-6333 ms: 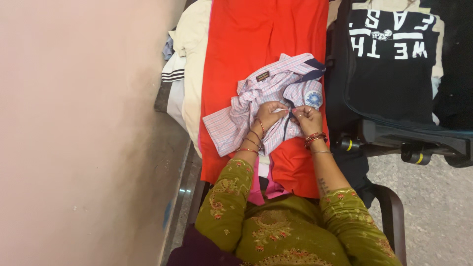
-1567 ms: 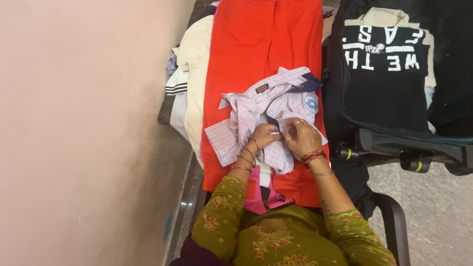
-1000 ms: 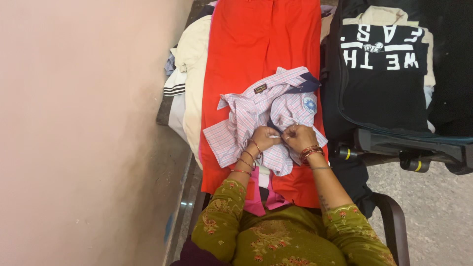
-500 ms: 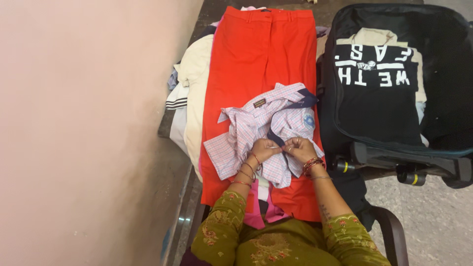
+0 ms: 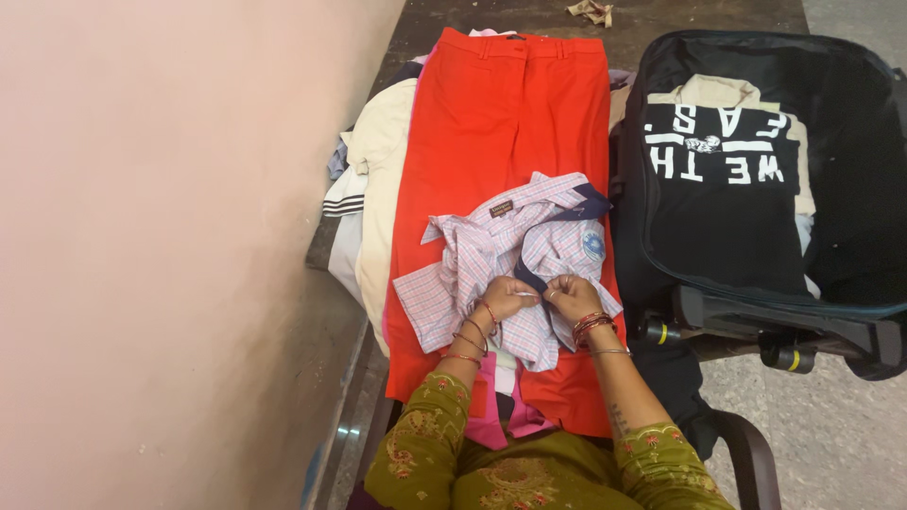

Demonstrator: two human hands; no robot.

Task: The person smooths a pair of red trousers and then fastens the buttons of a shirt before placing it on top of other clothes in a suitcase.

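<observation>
Both hands, left hand point(image 5: 505, 297) and right hand point(image 5: 571, 297), fingers pinching the front edges of the crumpled checked shirt point(image 5: 510, 260) atop the red trousers point(image 5: 501, 142), front apparently half fastened, folding not yet begun

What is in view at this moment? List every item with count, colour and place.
checked shirt: 1, pink and white with a navy collar and a round chest badge, crumpled on the red trousers
red trousers: 1, red, laid flat down the middle
pile of clothes: 1 heap, cream, white and dark-striped, left of the trousers by the wall
suitcase: 1, black, open at right
black T-shirt: 1, black with white print, inside the suitcase
chair arm: 1, dark, lower right
wall: pale pink, left
left hand: bangles at the wrist, pinching the shirt front
right hand: bangles at the wrist, pinching the shirt front beside the left
</observation>
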